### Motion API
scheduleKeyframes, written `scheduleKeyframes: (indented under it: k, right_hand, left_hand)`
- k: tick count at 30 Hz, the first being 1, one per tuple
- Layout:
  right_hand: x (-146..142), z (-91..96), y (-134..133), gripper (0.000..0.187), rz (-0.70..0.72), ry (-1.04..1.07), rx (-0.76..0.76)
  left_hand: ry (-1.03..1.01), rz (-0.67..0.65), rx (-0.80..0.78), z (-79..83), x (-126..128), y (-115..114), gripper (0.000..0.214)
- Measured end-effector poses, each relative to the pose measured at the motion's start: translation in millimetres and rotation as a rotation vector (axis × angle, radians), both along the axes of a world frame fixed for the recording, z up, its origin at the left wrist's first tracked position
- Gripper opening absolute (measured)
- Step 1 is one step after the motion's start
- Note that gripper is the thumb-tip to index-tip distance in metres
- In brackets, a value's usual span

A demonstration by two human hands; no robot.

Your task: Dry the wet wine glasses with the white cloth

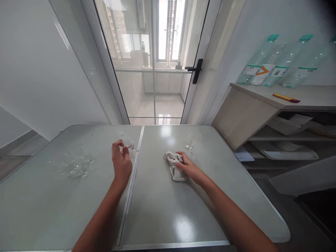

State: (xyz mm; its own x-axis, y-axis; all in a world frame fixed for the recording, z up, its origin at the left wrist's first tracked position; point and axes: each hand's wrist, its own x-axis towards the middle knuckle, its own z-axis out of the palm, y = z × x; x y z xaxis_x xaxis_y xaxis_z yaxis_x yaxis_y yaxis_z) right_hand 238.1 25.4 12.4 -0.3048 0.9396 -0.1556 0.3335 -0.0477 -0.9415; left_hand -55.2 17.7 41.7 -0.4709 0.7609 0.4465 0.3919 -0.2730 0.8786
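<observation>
My left hand (121, 160) is closed around a clear stemmed glass (127, 140), which tilts over the table near the metal seam. Part of that glass is hidden behind my fingers. A crumpled white-grey cloth (176, 168) rests on the tabletop, and my right hand (188, 167) grips its right side. Just beyond the cloth is another clear glass (190, 145), apart from both hands. On the left half of the table sits a cluster of several transparent glass pieces (78, 167); their outlines overlap and are hard to make out.
The pale table (154, 210) has a metal strip across it. Behind it stands a glazed door (168, 94) with a black handle (196, 70). At right, a wooden shelf unit (252, 108) carries several plastic bottles (278, 70) and a yellow-red packet (285, 98).
</observation>
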Motion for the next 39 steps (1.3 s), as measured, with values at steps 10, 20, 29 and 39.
scheduleKeyframes:
  k: [10, 20, 29, 39]
  right_hand:
    - [11.6, -14.3, 21.8, 0.037, -0.316, 0.154, 0.227]
    - [-1.1, -2.5, 7.7, 0.043, -0.388, 0.362, 0.333]
    - [11.4, 13.7, -4.9, 0.039, 0.271, 0.294, 0.248]
    - [23.5, 3.6, -2.8, 0.096, 0.761, 0.268, 0.374]
  left_hand:
    - [-0.749, -0.591, -0.334, -1.0, 47.4, -11.3, 0.051]
    - [0.302, -0.528, -0.211, -31.5, 62.4, -19.2, 0.049]
    - [0.639, -0.536, -0.037, -39.8, 63.9, -27.9, 0.046]
    - [0.06, -0.89, -0.574, -11.4, 59.4, -26.6, 0.046]
